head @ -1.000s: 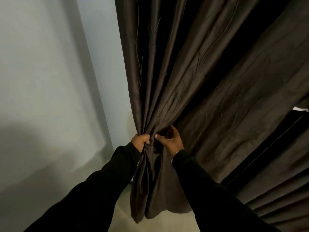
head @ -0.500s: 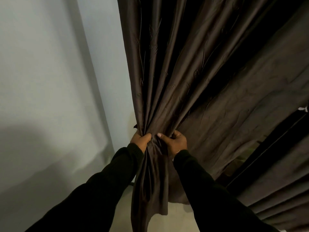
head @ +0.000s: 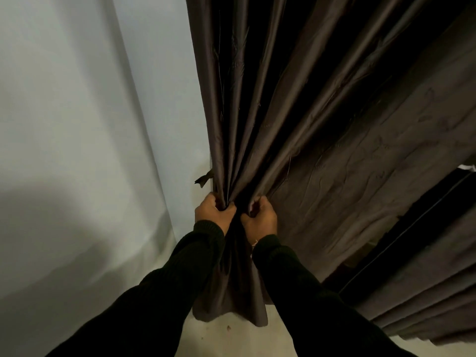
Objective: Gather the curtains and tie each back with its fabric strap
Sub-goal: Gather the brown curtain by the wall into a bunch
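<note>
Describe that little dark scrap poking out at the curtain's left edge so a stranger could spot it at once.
Start at the pale wall left of the dark brown curtain. Follow the curtain's left edge down until just above the left hand gripping the gathered folds. The fabric scrap juts sideways there, the only dark bit outlined against the wall.

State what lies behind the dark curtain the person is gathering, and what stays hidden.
Left of the gathered curtain a pale wall shows, with a dark fabric scrap poking out at its edge. Both hands grip the folds. Whatever sits directly behind the cloth is covered.
</note>
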